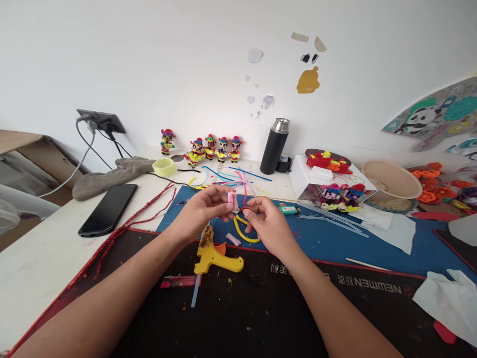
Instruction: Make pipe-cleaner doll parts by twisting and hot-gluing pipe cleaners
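Observation:
Between the thumb and fingers of my left hand (212, 204) is a small pink fuzzy piece (232, 199). My right hand (263, 214) is closed in a pinch right beside it; a bit of something small and dark shows at the fingertips, too small to name. Below the hands, a yellow pipe cleaner (244, 237) curves on the blue mat. Another small pink piece (233, 239) lies near it. Under my left wrist rests a yellow hot glue gun (216, 259) with a clear glue stick (196, 291) poking out of its back.
Small pipe-cleaner figures (210, 147) stand along the wall. Loose coloured pipe cleaners (238, 179) lie behind my hands. A black thermos (275, 146) stands at the back, a phone (108, 210) and red strands (122, 228) lie left, a beige bowl (391, 181) sits right.

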### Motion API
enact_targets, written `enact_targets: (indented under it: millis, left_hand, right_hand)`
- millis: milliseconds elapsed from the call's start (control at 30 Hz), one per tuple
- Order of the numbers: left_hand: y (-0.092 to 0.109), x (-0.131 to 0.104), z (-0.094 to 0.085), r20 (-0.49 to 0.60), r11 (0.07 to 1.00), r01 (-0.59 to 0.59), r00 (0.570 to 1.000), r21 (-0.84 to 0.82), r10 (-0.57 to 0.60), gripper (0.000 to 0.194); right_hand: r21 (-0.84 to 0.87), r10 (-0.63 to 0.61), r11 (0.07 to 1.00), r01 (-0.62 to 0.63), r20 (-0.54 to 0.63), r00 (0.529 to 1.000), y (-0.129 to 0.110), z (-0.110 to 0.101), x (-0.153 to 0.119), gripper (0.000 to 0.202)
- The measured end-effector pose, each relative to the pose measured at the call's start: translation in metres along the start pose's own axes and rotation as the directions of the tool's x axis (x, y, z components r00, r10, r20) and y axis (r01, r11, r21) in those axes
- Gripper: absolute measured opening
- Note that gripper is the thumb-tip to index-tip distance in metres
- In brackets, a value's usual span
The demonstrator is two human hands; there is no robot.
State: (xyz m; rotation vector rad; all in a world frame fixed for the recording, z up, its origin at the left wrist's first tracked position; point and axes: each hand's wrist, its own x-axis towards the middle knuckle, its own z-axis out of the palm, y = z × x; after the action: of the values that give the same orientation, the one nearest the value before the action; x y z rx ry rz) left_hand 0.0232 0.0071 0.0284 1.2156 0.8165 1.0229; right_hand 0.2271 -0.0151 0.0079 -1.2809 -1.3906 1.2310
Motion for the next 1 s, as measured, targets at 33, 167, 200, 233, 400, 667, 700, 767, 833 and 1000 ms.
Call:
enact_targets:
  millis: [33,167,200,233,400,667,700,767,833,1000]
  left_hand:
    - [0.000,0.000,0.000,0.005,1.000,0.006,1.000,0.005,-0.006,0.040]
    - [0.002,-0.002,0.003,0.039,0.999,0.031,0.999,0.009,-0.032,0.040]
    - [0.002,-0.002,0.004,0.043,0.999,0.033,0.998,0.007,-0.034,0.038]
    - [0.003,-0.002,0.005,0.044,0.999,0.033,0.998,0.005,-0.033,0.037]
    - [0.003,-0.002,0.006,-0.001,1.000,-0.012,1.000,0.014,0.012,0.034]
    - [-0.004,0.000,0.006,0.010,0.996,0.015,1.000,-0.087,-0.014,0.033]
    - [-0.004,-0.001,0.006,0.019,0.995,0.026,1.000,-0.096,-0.024,0.033]
    - [-0.005,-0.001,0.006,0.031,0.994,0.037,0.999,-0.100,-0.034,0.033]
    - [-0.005,-0.002,0.004,0.037,0.995,0.033,0.999,-0.089,-0.030,0.034]
    - [-0.005,-0.002,0.002,0.029,1.000,0.012,1.000,-0.003,-0.012,0.036]
  right_hand:
    - [-0.013,-0.002,1.000,0.003,0.015,1.000,-0.001,0.001,-0.001,0.031]
    - [0.032,0.006,0.999,-0.008,0.059,0.998,-0.006,0.005,-0.006,0.034]
    - [0.049,0.006,0.999,-0.009,0.062,0.998,-0.008,0.005,-0.007,0.036]
    - [0.064,0.004,0.998,-0.009,0.064,0.998,-0.010,0.005,-0.007,0.037]
    - [0.088,-0.006,0.996,-0.002,0.090,0.996,-0.015,0.005,-0.009,0.041]
    - [0.012,-0.081,0.997,0.081,0.112,0.990,-0.005,0.010,-0.011,0.032]
    - [-0.009,-0.090,0.996,0.091,0.106,0.990,-0.004,0.010,-0.011,0.031]
    - [-0.044,-0.097,0.994,0.101,0.094,0.991,-0.004,0.009,-0.011,0.027]
    - [-0.075,-0.095,0.992,0.102,0.083,0.992,-0.006,0.008,-0.012,0.025]
    - [-0.191,-0.143,0.970,0.151,0.055,0.988,-0.007,0.008,-0.014,0.027]
